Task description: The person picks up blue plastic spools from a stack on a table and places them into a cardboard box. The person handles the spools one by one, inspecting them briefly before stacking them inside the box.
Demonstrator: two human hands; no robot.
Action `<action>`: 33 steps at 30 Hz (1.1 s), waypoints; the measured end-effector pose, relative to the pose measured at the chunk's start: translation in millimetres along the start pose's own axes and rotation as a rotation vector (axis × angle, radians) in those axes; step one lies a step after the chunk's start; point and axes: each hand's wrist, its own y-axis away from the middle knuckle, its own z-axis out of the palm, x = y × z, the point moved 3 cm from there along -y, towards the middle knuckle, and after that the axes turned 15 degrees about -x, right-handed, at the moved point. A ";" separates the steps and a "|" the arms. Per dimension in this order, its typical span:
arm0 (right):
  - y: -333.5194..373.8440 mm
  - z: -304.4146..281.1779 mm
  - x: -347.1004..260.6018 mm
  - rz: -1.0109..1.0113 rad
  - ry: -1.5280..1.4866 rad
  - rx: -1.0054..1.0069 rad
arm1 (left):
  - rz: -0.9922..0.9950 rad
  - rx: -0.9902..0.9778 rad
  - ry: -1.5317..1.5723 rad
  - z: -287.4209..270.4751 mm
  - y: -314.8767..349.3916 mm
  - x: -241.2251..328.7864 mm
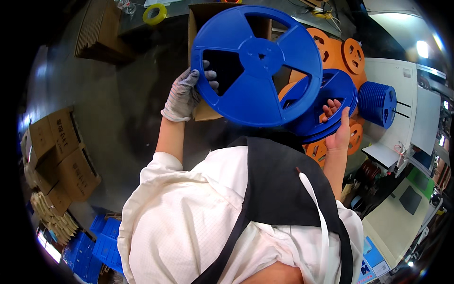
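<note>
Here, the left hand [187, 92] pinched the reel [257, 47] at its left rim; right of the reel, the right hand [338, 130] clasped a reel stack [343, 89].

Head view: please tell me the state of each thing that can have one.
Left hand: gloved, gripping large blue reel
Large blue reel: held up, facing camera
Right hand: bare, holding blue reel stack
Blue reel stack: held, partly hidden
Farther blue reels: lined up together
Cardboard box: partly hidden
Yellow tape roll: lying on table
Cardboard sheets: stacked together
</note>
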 end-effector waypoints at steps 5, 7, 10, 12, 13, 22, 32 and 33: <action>6.0 -10.9 9.0 -0.027 -0.062 0.045 | 0.014 0.234 -0.238 -20.8 4.3 7.8; 6.8 -8.1 8.9 -0.039 -0.046 0.090 | -0.014 0.360 -0.434 -29.2 0.3 2.0; 12.4 -0.9 9.9 -0.037 0.005 0.149 | -0.035 0.523 -0.860 -54.3 -14.6 -20.0; 13.9 3.5 12.0 -0.018 0.044 0.120 | -0.105 0.645 -1.472 -105.3 -16.2 -40.8; 14.3 3.3 13.2 -0.025 0.054 0.109 | -0.179 0.728 -1.645 -112.7 -20.5 -47.5; 19.6 -8.1 8.4 -0.087 -0.025 -0.025 | -0.043 0.646 -0.374 -125.6 -9.1 -62.4; 20.1 -33.3 5.9 -0.149 -0.130 -0.089 | 0.118 0.185 -0.123 -50.7 17.9 -12.7; 20.4 -33.1 6.0 -0.152 -0.131 -0.090 | 0.128 0.157 -0.097 -47.2 17.5 -12.4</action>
